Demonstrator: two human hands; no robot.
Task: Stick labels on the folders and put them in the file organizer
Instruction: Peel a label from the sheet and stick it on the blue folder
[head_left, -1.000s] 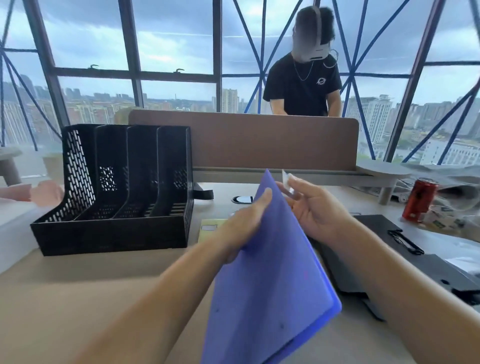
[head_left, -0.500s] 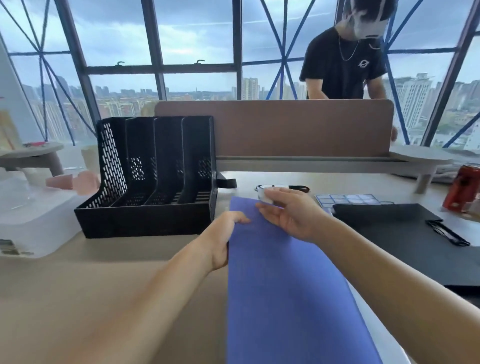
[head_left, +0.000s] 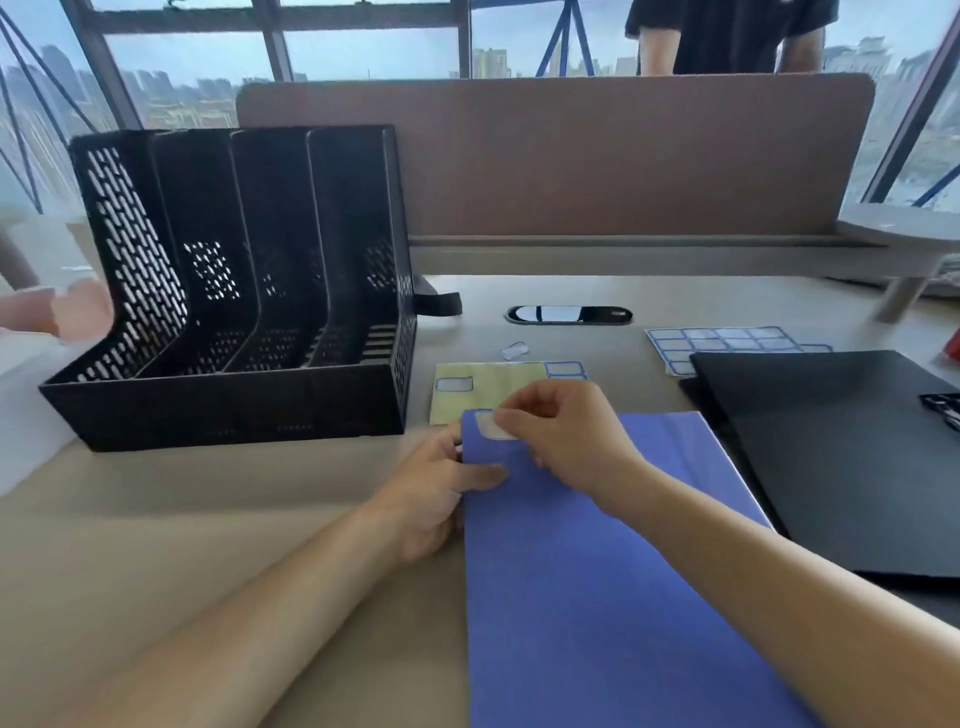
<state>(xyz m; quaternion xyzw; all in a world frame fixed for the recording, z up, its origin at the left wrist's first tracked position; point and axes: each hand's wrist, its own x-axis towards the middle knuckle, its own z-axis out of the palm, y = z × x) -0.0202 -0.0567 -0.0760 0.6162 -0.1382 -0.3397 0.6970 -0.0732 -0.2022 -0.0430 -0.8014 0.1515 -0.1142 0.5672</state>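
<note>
- Organizer (head_left: 223, 410): plastic, perforated walls, dull sheen.
- Blue folder (head_left: 597, 597): smooth, matt cover that looks like plastic.
- Black folder (head_left: 841, 457): smooth, faintly glossy plastic.
- Label (head_left: 491, 427): thin paper, smooth.
- Label sheet (head_left: 722, 340): paper labels, slight gloss.
- Yellow backing (head_left: 488, 384): slick, shiny paper.
- Desk (head_left: 208, 519): smooth, matt top that looks like laminate.
- Divider (head_left: 597, 156): matt, felt-like cloth.
- Grommet (head_left: 569, 314): glossy plastic.
</note>
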